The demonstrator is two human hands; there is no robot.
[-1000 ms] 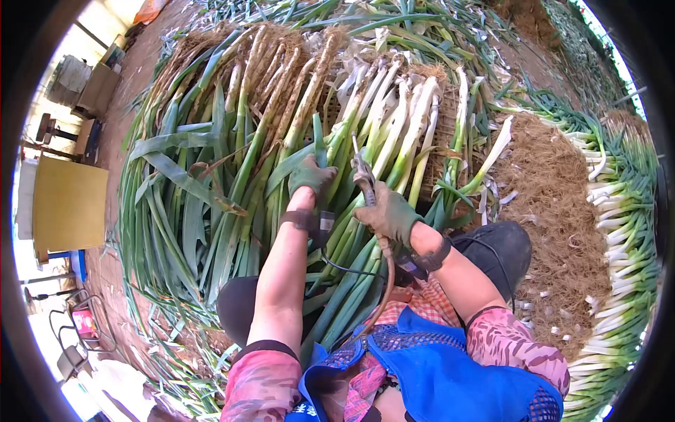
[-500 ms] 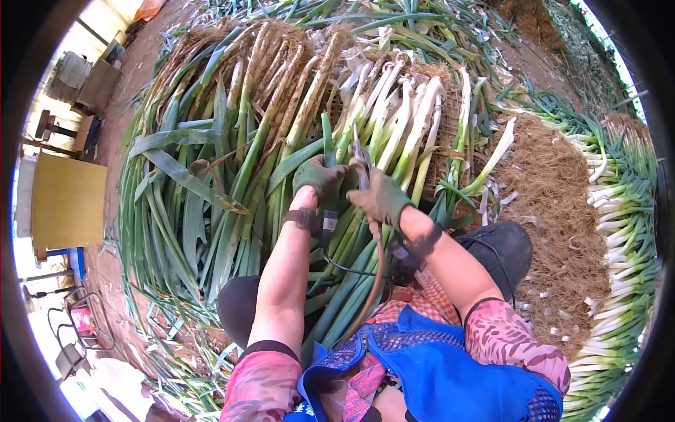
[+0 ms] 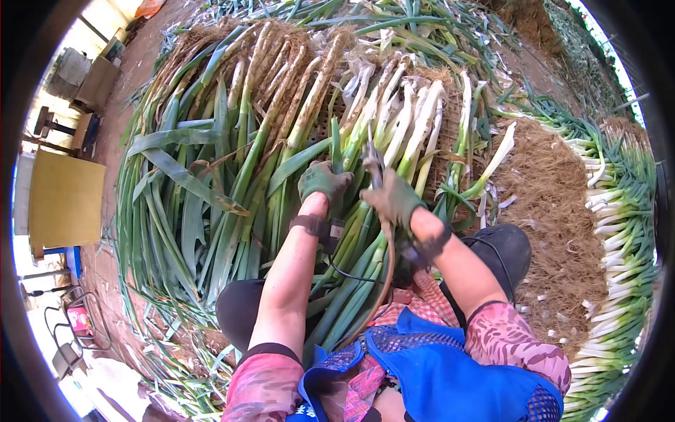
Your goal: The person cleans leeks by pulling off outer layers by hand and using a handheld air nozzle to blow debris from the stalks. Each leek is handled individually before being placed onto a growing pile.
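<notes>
Here the leek (image 3: 351, 211) runs lengthwise away from the person, white shank ahead and green leaves trailing back between the knees. The left hand (image 3: 322, 181) is wrapped around its stalk; the right hand (image 3: 392, 199), just beside it, is clenched on a hose nozzle (image 3: 373, 160) pointing forward over the peeled white leeks (image 3: 411, 119).

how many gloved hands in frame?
2. The left hand grips a green onion stalk at the pile's middle. The right hand, just beside it, holds a hose-fed tool in its grip. No other person's hands show.
</notes>
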